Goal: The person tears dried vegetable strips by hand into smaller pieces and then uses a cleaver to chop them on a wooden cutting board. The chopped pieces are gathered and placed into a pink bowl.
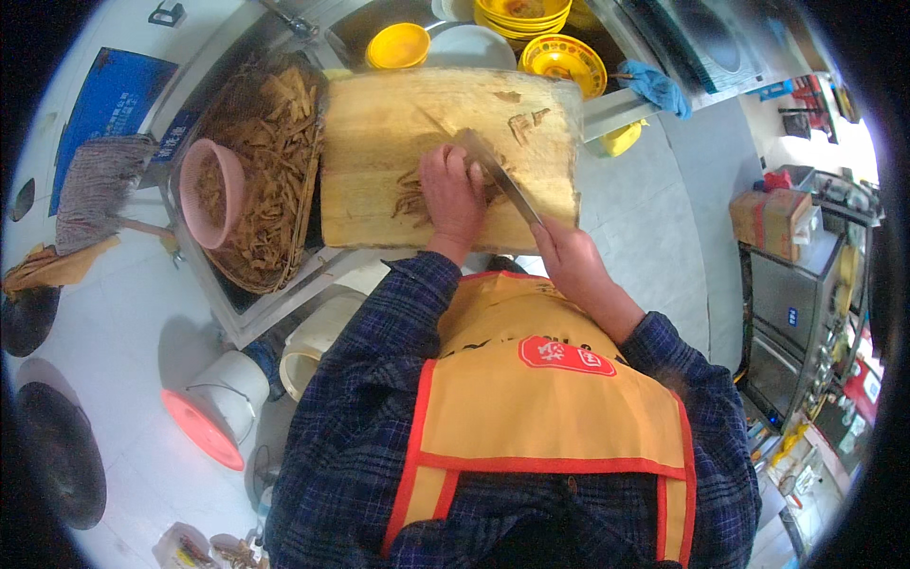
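On the thick wooden cutting board (377, 107) lies a bunch of thin brown strips (409, 199), of a food I cannot tell for sure. My left hand (453, 192) presses down on them with its fingers curled. Close by its fingertips is the blade of a kitchen knife (508, 183), whose handle is hidden in my right hand (569, 252). Brown bits show partly behind the blade. A few larger brown pieces (526, 126) lie apart on the board's far right. To the left, a woven basket (316, 178) holds many brown strips and a pink plastic strainer (238, 188).
Stacked yellow bowls (522, 25), a yellow bowl (569, 60) and a white plate (469, 48) stand beyond the board. A blue cloth (654, 85) hangs over the sink's edge at right. A white bucket (234, 391) and a mop (103, 188) are at left.
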Tool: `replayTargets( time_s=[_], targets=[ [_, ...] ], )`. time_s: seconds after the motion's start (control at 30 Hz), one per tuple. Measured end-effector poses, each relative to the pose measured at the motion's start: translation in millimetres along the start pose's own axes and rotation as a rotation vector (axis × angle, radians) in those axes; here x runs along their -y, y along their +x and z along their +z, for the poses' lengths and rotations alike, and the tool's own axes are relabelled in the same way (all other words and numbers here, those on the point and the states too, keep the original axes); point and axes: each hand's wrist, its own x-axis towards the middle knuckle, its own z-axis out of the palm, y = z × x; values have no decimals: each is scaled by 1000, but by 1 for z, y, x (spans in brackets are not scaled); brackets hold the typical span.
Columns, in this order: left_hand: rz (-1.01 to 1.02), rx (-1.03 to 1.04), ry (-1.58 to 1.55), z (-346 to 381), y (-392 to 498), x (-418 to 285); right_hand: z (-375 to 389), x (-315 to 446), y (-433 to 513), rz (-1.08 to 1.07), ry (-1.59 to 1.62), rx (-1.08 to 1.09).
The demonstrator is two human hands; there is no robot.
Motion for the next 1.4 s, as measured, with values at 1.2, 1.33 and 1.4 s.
replayTargets(
  time_s=[1.2, 1.33, 1.4],
  targets=[
    [-21, 9, 36, -2, 4, -3, 1, 5, 46, 9, -191, 112],
    [-31, 47, 61, 0, 3, 0, -2, 6, 53, 95, -185, 232],
    [-37, 31, 61, 2, 2, 1, -16, 13, 41, 100, -176, 256]
  ],
)
